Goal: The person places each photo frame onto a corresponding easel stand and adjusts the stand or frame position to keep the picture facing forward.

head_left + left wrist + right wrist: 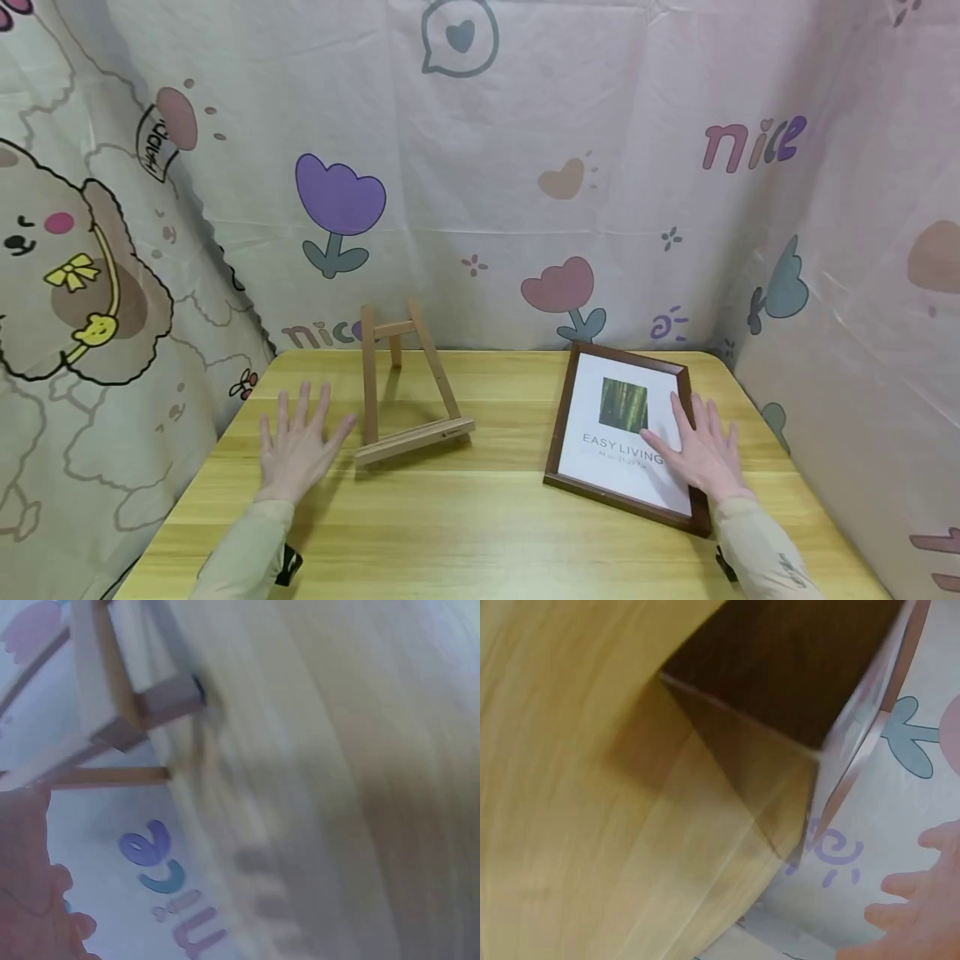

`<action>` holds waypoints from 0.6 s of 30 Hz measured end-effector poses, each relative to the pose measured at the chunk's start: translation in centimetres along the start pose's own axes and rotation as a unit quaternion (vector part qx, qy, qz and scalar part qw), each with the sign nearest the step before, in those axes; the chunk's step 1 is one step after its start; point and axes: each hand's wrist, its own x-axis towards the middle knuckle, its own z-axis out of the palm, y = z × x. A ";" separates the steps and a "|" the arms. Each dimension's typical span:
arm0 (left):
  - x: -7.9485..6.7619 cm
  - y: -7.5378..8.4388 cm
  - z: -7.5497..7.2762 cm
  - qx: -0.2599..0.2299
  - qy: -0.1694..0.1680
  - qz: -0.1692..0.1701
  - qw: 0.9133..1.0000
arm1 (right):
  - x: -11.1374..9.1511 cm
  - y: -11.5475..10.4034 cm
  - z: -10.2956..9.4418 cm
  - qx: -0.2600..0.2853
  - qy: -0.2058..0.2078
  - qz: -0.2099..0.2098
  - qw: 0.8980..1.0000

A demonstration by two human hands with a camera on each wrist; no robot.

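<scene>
A small wooden easel (414,440) stands on the table, left of the middle. Just to its left is my left hand (296,454), fingers straight and spread, holding nothing. On the right lies a picture frame (553,450) with a dark brown border, a white sheet reading "EASY LIVING" and a small green picture. My right hand (705,454), also spread, overlaps the frame's right side in the head view. In the left wrist view, part of the easel (116,712) shows beside the left hand (30,885). The right wrist view shows the frame's corner (742,712) and the right hand (922,900).
The light wooden table (480,533) fills the lower part of the head view. A pale printed cloth (480,167) with flowers, hearts and words hangs behind it and along both sides, close to the table's edges.
</scene>
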 end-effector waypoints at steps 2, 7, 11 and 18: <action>-0.2 0.6 -0.3 -0.001 0.003 0.000 1.000 | -0.1 0.1 -0.2 0.003 -0.005 0.002 1.000; -0.6 2.1 -1.0 0.004 0.029 0.003 1.000 | -0.4 0.4 -0.7 0.010 -0.015 0.002 1.000; -0.8 3.4 -1.3 0.018 0.045 0.016 0.999 | -0.7 0.5 -1.0 0.014 -0.017 0.001 1.000; -1.0 6.4 -1.8 0.033 0.044 0.031 0.998 | -1.2 0.8 -1.6 0.018 -0.024 0.001 1.000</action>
